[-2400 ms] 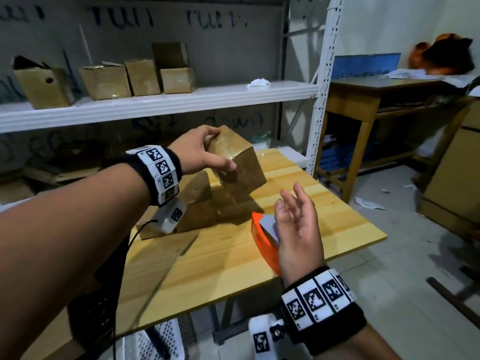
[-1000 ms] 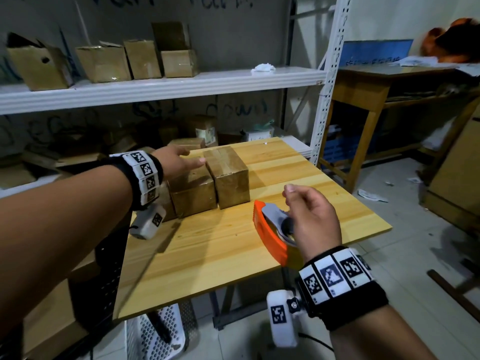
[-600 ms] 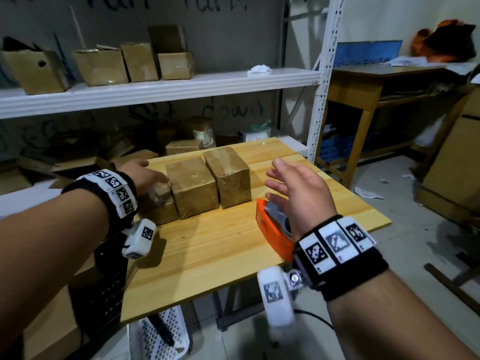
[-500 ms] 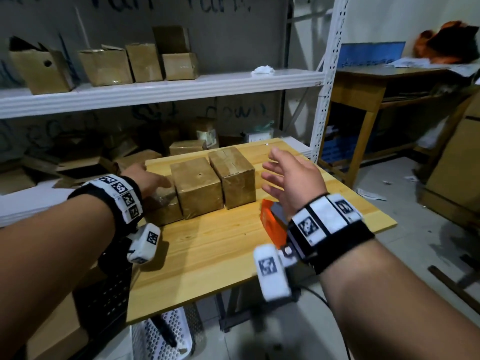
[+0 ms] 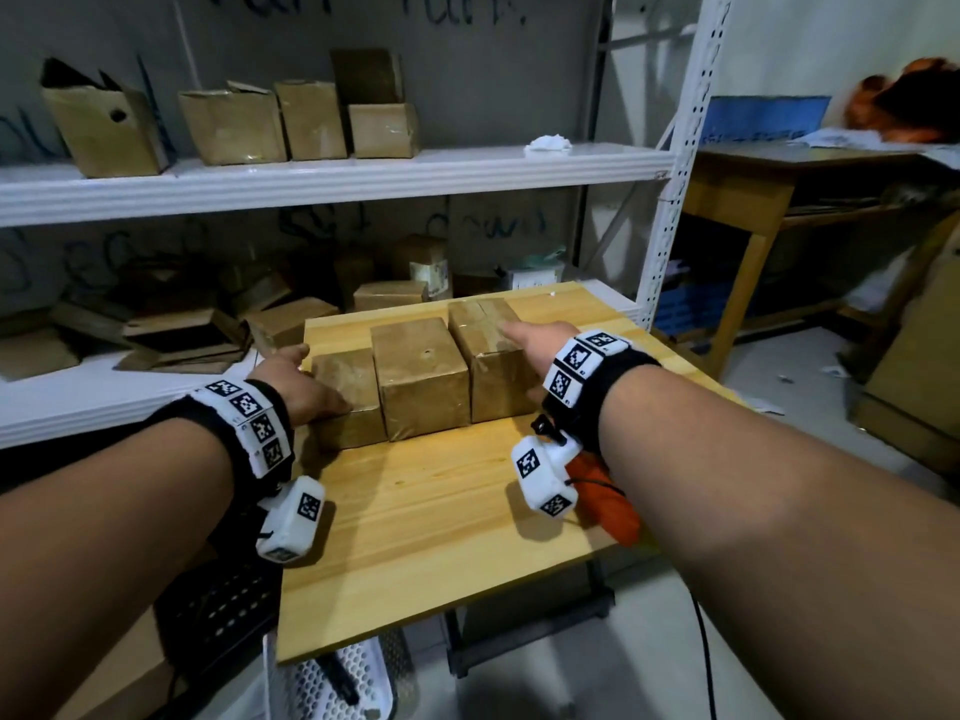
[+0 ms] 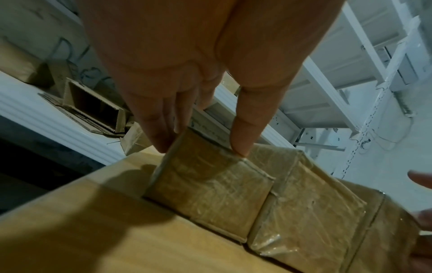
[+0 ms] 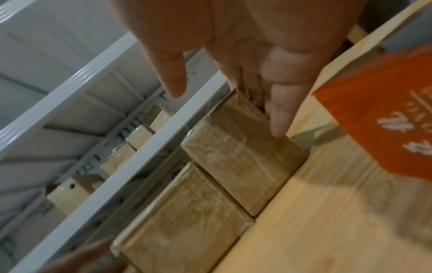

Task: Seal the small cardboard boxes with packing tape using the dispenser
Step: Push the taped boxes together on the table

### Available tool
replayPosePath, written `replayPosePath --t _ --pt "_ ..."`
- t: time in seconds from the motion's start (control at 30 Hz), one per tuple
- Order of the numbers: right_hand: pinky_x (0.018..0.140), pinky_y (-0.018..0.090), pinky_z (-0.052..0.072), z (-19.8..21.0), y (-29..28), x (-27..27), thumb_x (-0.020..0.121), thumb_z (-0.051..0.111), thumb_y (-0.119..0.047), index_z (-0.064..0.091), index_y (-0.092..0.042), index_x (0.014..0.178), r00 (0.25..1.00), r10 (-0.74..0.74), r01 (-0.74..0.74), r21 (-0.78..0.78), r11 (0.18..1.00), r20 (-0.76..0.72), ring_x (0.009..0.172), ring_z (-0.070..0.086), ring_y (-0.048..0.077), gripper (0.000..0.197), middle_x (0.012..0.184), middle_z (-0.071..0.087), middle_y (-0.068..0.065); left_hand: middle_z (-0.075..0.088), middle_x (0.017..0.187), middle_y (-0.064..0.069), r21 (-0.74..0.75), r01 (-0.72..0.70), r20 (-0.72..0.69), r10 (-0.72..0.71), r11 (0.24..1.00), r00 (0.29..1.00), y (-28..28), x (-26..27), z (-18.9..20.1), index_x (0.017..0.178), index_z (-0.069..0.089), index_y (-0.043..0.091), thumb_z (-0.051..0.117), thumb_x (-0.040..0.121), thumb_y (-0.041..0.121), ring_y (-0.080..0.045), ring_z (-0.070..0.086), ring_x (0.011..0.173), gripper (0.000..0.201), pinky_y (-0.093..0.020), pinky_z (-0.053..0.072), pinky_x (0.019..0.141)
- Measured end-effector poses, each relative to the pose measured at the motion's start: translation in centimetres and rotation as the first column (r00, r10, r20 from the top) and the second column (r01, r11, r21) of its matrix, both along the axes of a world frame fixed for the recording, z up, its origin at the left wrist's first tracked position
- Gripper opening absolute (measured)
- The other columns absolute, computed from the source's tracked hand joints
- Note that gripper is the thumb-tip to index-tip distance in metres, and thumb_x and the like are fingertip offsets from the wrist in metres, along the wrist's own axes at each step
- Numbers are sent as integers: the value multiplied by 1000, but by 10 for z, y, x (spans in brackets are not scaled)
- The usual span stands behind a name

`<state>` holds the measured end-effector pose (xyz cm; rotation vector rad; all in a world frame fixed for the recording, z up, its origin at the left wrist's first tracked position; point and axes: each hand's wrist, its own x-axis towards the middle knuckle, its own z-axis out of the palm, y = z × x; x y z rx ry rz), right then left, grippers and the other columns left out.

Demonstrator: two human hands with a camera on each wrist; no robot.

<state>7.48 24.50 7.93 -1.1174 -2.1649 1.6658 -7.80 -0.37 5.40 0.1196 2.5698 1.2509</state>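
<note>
Three taped boxes (image 5: 423, 379) stand in a row on the worktop (image 5: 441, 517); the left hand (image 5: 298, 384) and right hand (image 5: 537, 337), fingers straight, press its ends.

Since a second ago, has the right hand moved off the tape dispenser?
Yes. The right hand has left the orange tape dispenser at the table's near edge and gone forward to the rightmost box, its straight fingers against the box's outer side.
</note>
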Motion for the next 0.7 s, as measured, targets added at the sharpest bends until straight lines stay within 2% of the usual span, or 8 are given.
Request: replayPosePath --t 0.2,0.3,0.4,0.5,0.57,0.63,0.67,0.7 --pt "105 54 55 2 -3 6 74 71 -78 54 -18 149 999 2 -3 34 999 46 122 64 38 97 147 61 11 58 149 -11 16 -28 -40 29 999 999 0 6 -1 163 34 21 89 79 10 -32 58 133 101 -44 48 110" --pt "101 44 48 16 -8 20 86 58 -81 50 -14 152 998 -8 3 74 997 58 127 60 38 94 149 59 13 55 152 -15 46 -60 -66 63 997 996 0 14 0 160 40 19 91 79 20 -34 57 134 96 -44 47 111" --pt "100 43 46 18 -6 29 92 53 -78 48 -9 153 999 -39 37 80 996 15 124 59 36 93 152 57 15 50 156 -16 106 -104 -98 114 989 989 0 25 3 159 41 17 85 86 24 -36 53 138 85 -48 45 113" --pt "117 54 44 15 -12 43 87 60 -79 40 -12 160 990 -83 84 6 996 -114 140 52 41 102 162 47 14 51 155 -15 167 -112 -140 136 980 981 2 42 9 156 43 21 84 88 25 -37 57 133 80 -52 49 109" --pt "116 50 43 10 -17 59 81 65 -83 44 -16 159 967 -112 112 -11 994 -231 137 55 36 105 159 51 11 54 151 -13 216 -100 -171 138 971 976 5 58 13 151 49 22 84 88 25 -34 60 128 72 -52 52 107" --pt "110 44 44 1 -19 78 52 70 -98 51 -25 154 928 -162 132 -112 985 -336 129 59 28 128 157 55 7 59 145 -9 277 -60 -176 112 959 978 11 77 16 144 56 22 82 89 22 -30 62 124 62 -48 54 104" --pt "111 45 45 -4 -20 87 42 72 -99 52 -26 153 907 -184 132 -159 978 -378 133 58 26 134 157 55 5 62 141 -8 305 -33 -160 85 952 983 15 86 15 141 58 22 82 89 21 -28 64 120 57 -47 56 102" --pt "114 47 45 -9 -22 98 45 73 -95 54 -26 151 886 -202 138 -177 974 -417 138 56 26 129 157 55 4 65 136 -8 331 -6 -127 51 944 991 19 96 14 138 59 22 82 89 20 -27 66 115 54 -48 58 99"
